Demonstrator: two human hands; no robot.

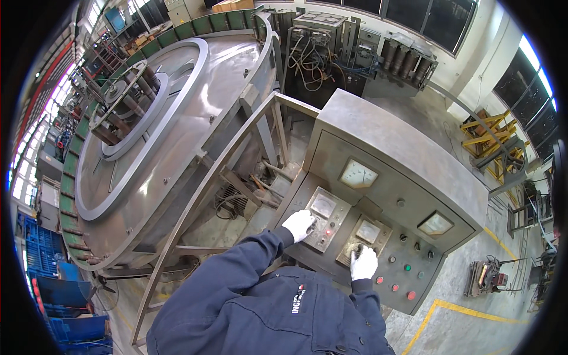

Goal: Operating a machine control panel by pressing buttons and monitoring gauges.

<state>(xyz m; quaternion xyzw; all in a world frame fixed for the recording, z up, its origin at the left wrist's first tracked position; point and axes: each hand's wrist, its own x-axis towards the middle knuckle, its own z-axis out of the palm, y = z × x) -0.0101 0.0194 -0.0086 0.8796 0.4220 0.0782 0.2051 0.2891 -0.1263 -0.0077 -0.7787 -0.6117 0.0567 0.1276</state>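
Both my hands wear white gloves and are at a grey metal control console (378, 133). My left hand (299, 225) has its fingers closed round a small dark knob on the left control panel (331, 208), which carries a meter and a red lamp. My right hand (363, 262) grips the black knob (356, 253) on the right control panel (378, 234), below that panel's meter. Two larger gauges, a left one (358, 173) and a right one (435, 223), are set in the console's upright face. Red push buttons (395, 288) and a green button (407, 268) lie right of my right hand.
A big round metal table machine (231, 89) with a ring (201, 77) on it fills the left. A metal railing (207, 195) runs between it and me. Cables (310, 65) hang at the back. Yellow stands (491, 139) and a small cart (488, 277) are to the right.
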